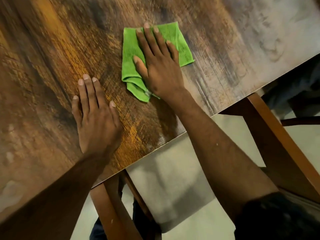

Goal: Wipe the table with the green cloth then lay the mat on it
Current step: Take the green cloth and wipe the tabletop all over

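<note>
Head view. We look down on a counter (52,70) whose top has a brown and orange wood grain, fading to grey toward the right. Its near edge runs on a slant from lower left to upper right.

The green cloth (131,49) lies folded on the counter, a little right of the middle of the picture and well in from the near edge. Its ribbed weave shows, and a loose folded corner points toward the near edge, with a small pale tag just beside the wrist.

Our right hand (158,66) lies flat on top of the cloth, palm down, fingers spread and pointing away from us; it presses the cloth and pinches nothing. Green shows on both sides of the hand and beyond the fingertips.

Our left hand (97,118) rests flat on the bare counter, nearer to us and to the left of the cloth, fingers spread, apart from the cloth and holding nothing.

Both forearms are bare and cross the near edge of the counter. Below that edge we see brown wooden legs (277,135) and a pale floor (173,179). The far part of the counter is blurred.
</note>
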A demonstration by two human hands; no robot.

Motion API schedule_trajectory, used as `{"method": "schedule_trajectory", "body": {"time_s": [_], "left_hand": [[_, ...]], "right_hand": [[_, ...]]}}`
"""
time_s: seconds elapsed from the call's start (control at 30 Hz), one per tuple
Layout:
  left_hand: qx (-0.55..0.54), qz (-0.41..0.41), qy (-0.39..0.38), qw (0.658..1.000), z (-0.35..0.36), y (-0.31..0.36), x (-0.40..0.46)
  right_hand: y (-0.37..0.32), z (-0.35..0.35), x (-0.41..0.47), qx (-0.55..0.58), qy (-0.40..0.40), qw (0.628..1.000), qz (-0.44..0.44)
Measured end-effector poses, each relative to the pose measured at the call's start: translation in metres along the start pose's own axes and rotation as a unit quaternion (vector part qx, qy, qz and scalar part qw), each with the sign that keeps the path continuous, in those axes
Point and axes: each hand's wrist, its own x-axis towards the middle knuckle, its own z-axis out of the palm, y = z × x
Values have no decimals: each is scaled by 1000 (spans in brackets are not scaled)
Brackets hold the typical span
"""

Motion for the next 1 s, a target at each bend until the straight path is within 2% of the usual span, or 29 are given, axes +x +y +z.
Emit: {"method": "schedule_trajectory", "body": {"time_s": [0.13,0.23,0.4,0.5,0.57,0.67,0.83,1.0], "left_hand": [[-10,3,17,1000,3,0,-1],[-16,7,23,1000,4,-1,-1],[-22,10,34,999,7,-2,-1],[-23,13,35,999,8,-3,-1],[-19,12,33,999,7,-3,-2],[-20,8,21,1000,6,-2,-1],[-14,10,11,1000,3,-2,-2],[-13,8,17,1000,4,-1,-2]], "right_hand": [[-7,4,-70,12,4,1000,19],[-19,4,-128,27,-32,999,7],[14,2,-147,6,-39,999,-30],[65,-6,-130,-13,-24,999,45],[100,-17,-114,13,-21,994,108],[124,-24,-101,25,-32,989,142],[69,-14,-126,3,-42,985,167],[-48,12,-178,44,-58,993,89]]}}
